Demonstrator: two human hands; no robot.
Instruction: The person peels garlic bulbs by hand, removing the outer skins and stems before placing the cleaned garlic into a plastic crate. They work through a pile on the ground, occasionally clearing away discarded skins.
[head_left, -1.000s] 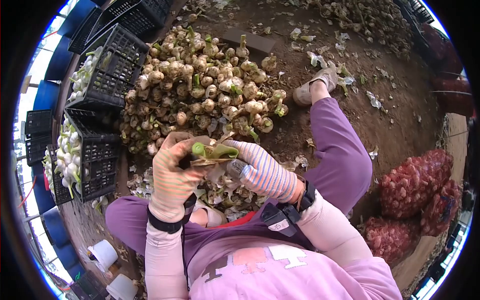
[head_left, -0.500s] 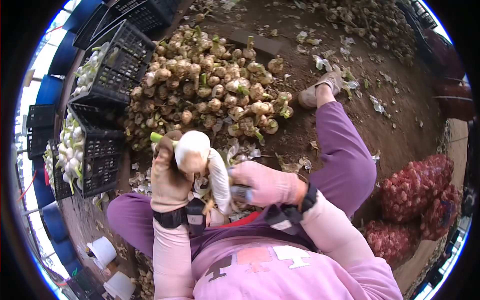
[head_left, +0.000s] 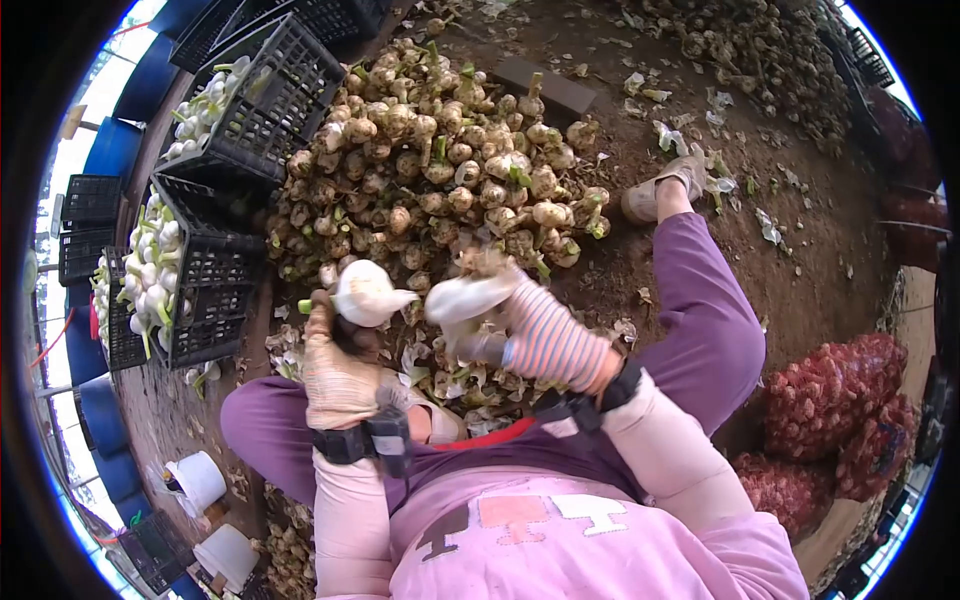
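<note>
Evidently, left of centre, the left hand [head_left: 338,385] grips a white bulb [head_left: 366,294] low, leaving its face exposed, while the right hand [head_left: 560,340] pinches blurred skin [head_left: 468,299].

Before the seated person [head_left: 520,540], round, soil-brown garlic bulbs [head_left: 430,180] lie heaped on the brown dirt floor [head_left: 620,230]. Left of the heap stand black openwork plastic crates [head_left: 208,312] with round white garlic bulbs [head_left: 152,262] in them. A flat, grey rectangular block [head_left: 545,88] lies by the heap's far edge. Bulging red mesh sacks [head_left: 830,390] lie to the person's right; round white plastic buckets [head_left: 200,480] stand to the left, nearer than the crates.
</note>
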